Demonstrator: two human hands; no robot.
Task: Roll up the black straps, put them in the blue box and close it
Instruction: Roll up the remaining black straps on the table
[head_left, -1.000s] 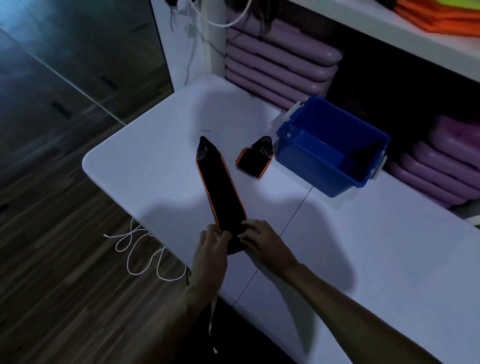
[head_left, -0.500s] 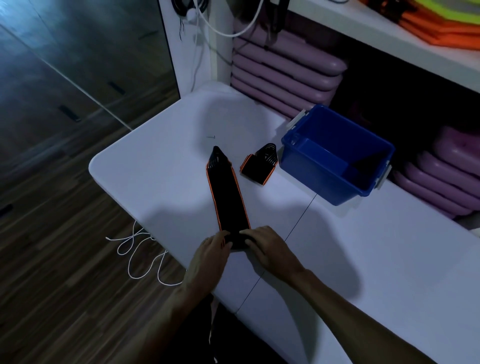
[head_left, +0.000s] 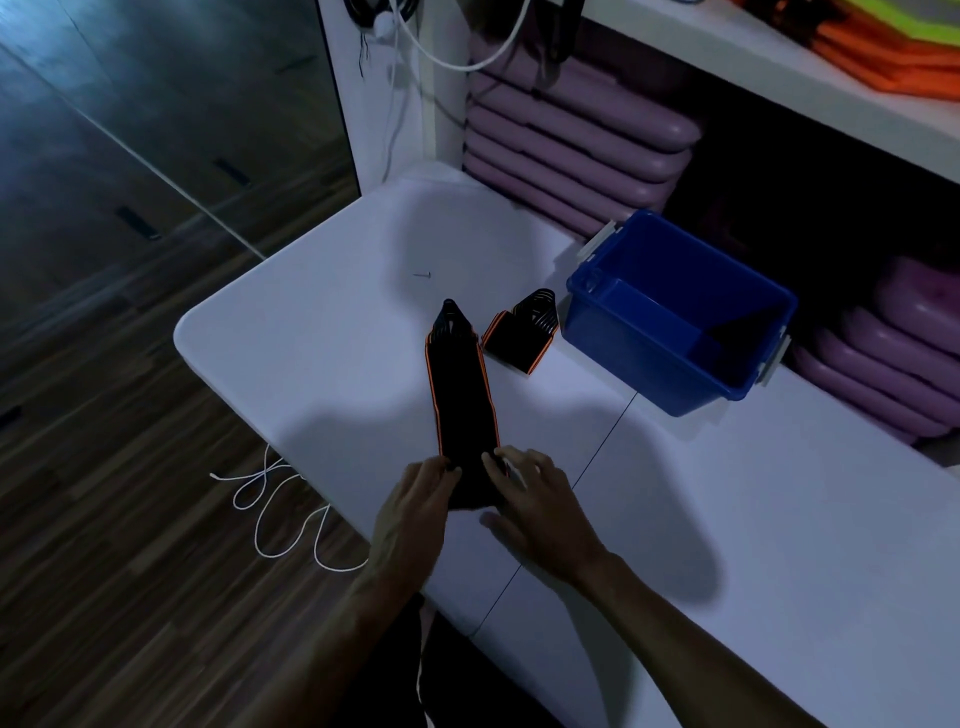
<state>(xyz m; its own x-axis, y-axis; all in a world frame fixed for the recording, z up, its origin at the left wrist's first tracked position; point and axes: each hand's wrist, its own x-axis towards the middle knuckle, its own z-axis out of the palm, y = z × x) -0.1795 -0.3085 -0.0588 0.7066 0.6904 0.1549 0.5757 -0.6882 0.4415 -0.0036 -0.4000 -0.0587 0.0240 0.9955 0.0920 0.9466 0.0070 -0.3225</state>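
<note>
A long black strap with orange edges lies flat on the white table, pointing away from me. My left hand and my right hand pinch its near end from either side, and a small roll of it sits between my fingers. A second black strap, folded short, rests beside the far end of the long one. The blue box stands open to the right of it. No lid is in view.
Stacks of purple mats fill the shelf behind the table and to the right of the box. A white cord lies coiled on the wooden floor by the table's left edge. Orange mats sit on the upper shelf.
The near end of the long strap has been rolled a little further up, so the flat part looks shorter. Both hands stayed on it.
</note>
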